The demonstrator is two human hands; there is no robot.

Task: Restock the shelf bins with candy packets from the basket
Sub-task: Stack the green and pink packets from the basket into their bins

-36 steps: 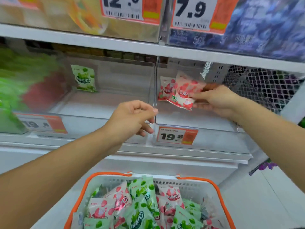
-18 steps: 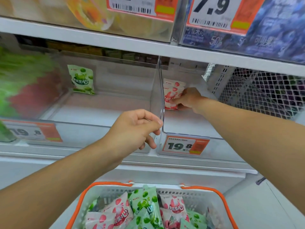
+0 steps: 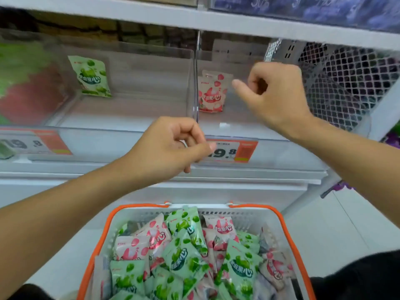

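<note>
**A:** Where are the candy packets?

**B:** Most lie heaped in a white basket (image 3: 272,215) with an orange rim, low in front of the person. Pink packets (image 3: 132,249) and green packets (image 3: 184,258) are mixed together in it. Above it is a shelf holding clear bins. One pink packet (image 3: 211,93) stands upright at the back of the right bin (image 3: 249,131), against its left wall. One green packet (image 3: 91,76) leans at the back of the left bin (image 3: 129,118).

**A:** And the hands?

**B:** Both hold nothing. The right hand (image 3: 275,94) hovers inside the right bin, near the pink packet but apart from it, fingers loosely curled and thumb pointing towards the packet. The left hand (image 3: 171,148) hangs in front of the divider between the two bins, fingers curled, thumb against the forefinger. I cannot tell whether it touches the bin's front edge.

**A:** Anything else?

**B:** An orange and white price tag (image 3: 232,151) on the right bin's front, partly covered by the left hand.
</note>
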